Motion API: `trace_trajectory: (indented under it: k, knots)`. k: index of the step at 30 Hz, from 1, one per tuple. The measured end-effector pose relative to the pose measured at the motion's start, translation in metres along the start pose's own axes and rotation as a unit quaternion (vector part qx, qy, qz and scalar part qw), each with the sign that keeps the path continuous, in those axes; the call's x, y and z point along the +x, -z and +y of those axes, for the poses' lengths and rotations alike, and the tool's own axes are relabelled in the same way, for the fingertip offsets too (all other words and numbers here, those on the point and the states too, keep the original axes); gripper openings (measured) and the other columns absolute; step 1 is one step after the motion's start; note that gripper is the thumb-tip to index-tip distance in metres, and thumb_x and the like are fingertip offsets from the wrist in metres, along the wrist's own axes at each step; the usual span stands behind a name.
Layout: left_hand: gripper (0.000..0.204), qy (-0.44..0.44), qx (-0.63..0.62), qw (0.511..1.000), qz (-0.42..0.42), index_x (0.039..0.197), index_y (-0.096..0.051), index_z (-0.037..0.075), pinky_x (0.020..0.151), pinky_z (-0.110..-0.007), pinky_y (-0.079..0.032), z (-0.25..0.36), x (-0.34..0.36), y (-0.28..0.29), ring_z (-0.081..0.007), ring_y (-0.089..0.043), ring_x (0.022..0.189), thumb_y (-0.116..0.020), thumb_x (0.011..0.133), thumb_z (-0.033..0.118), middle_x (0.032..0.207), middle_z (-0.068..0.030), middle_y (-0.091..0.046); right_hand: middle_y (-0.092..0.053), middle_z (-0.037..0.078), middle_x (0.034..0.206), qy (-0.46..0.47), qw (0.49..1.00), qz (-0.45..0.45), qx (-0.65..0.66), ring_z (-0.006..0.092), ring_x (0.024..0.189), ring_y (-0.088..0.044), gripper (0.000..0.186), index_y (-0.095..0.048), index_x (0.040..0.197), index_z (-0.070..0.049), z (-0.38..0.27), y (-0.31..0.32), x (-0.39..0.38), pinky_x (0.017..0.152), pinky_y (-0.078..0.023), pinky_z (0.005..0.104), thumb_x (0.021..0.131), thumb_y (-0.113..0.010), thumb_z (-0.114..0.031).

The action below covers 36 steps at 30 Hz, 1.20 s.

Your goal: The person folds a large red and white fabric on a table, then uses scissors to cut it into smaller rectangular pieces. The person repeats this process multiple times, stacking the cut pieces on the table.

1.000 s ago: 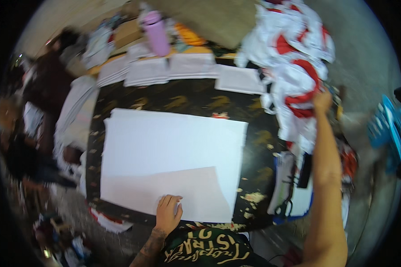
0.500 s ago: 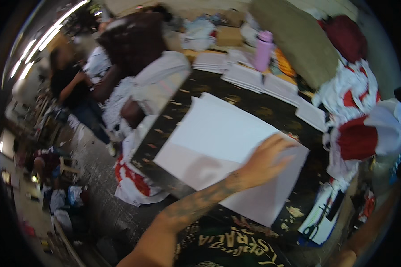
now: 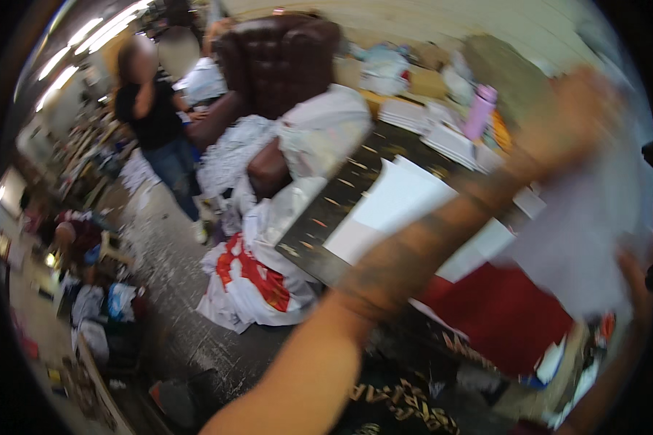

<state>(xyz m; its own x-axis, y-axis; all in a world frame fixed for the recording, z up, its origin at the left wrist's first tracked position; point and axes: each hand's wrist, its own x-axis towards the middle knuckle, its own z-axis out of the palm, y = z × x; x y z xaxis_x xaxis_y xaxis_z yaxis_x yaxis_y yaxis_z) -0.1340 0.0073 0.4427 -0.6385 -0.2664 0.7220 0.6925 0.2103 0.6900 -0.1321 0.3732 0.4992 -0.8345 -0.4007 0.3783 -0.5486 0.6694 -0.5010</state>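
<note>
My left hand (image 3: 584, 109) is raised at the upper right and blurred, its fingers seemingly closed on the edge of a large white and dark red cloth (image 3: 573, 225). The white part hangs below that hand; the dark red part (image 3: 504, 315) spreads over the near side of the table. At the right rim, beside the white part, only a blurred bit of my right hand (image 3: 635, 279) shows, its fingers unclear. White sheets (image 3: 392, 206) lie flat on the dark table (image 3: 319, 235), partly covered by my left forearm and the cloth.
Folded white stacks (image 3: 446, 145) and a purple bottle (image 3: 480, 112) stand along the table's far side. A brown leather armchair (image 3: 279, 61) is beyond, with white cloth heaped before it. Red-and-white cloth (image 3: 257, 283) hangs left of the table. Another person (image 3: 156, 109) stands at far left.
My left hand has gone from the white sheets up to the upper right. White and red cloth now stretches over the table's right part. The view has swung, shifting the table rightward.
</note>
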Motion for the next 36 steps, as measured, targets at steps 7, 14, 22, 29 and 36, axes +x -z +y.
trace_trajectory:
  k: [7, 14, 22, 29, 36]
  knots:
    - [0.049, 0.208, 0.183, 0.955, -0.103, 0.134, -0.069, 0.000, 0.092, -0.027, -0.052, 0.009, -0.047, 0.152, -0.0115, -0.067, 0.100, -0.067, 0.106, 0.041, 0.114, -0.0051, -0.075, -0.055, -0.007, 0.081, -0.012, 0.979, -0.125, 0.163, 0.0037, 0.075, -0.045, 0.017, -0.070, 0.098, 0.004, 0.059, -0.067, -0.028, 0.064, -0.036, 0.0244, 0.106, -0.067, -0.011]
    - [0.038, 0.335, 0.285, 0.803, -0.403, 0.120, -0.075, 0.003, 0.088, -0.031, -0.053, 0.017, -0.179, 0.205, -0.0125, -0.067, 0.098, -0.081, 0.094, 0.031, 0.108, -0.0067, -0.073, -0.063, 0.001, 0.081, -0.024, 0.983, -0.141, 0.113, 0.0115, 0.075, -0.057, 0.013, -0.074, 0.096, 0.001, 0.121, -0.088, -0.127, 0.072, -0.046, 0.0317, 0.096, -0.076, -0.011]
    - [0.027, 0.207, 0.105, 0.852, -0.468, 0.112, -0.077, 0.002, 0.073, -0.039, -0.056, 0.046, -0.324, 0.055, -0.0330, -0.075, 0.076, -0.078, 0.095, 0.023, 0.085, -0.0169, -0.076, -0.071, 0.027, 0.123, 0.093, 0.875, -0.454, 0.139, 0.0445, 0.116, -0.068, 0.065, -0.064, 0.139, -0.008, -0.011, -0.233, -0.225, 0.094, -0.053, 0.0509, 0.082, -0.088, -0.028]
    - [0.021, 0.299, 0.412, 0.768, -0.388, 0.103, -0.081, 0.010, 0.081, -0.045, -0.056, 0.020, -0.324, 0.199, -0.0377, -0.074, 0.087, -0.078, 0.086, 0.022, 0.094, -0.0134, -0.079, -0.075, 0.016, 0.083, -0.093, 0.968, -0.228, 0.048, 0.0334, 0.077, -0.075, 0.024, -0.074, 0.099, -0.002, 0.125, -0.161, -0.241, 0.070, -0.056, 0.0410, 0.075, -0.072, 0.005]
    - [0.026, 0.380, 0.281, 0.877, -0.091, 0.094, -0.078, 0.002, 0.080, -0.032, -0.052, -0.052, -0.281, 0.251, -0.0150, -0.070, 0.092, -0.059, 0.079, -0.007, 0.098, -0.0083, -0.077, -0.067, 0.008, 0.103, -0.085, 0.981, -0.001, 0.177, 0.0124, 0.094, -0.059, 0.011, -0.075, 0.102, -0.001, 0.140, -0.123, -0.158, 0.080, -0.047, 0.0275, 0.092, -0.073, -0.003]
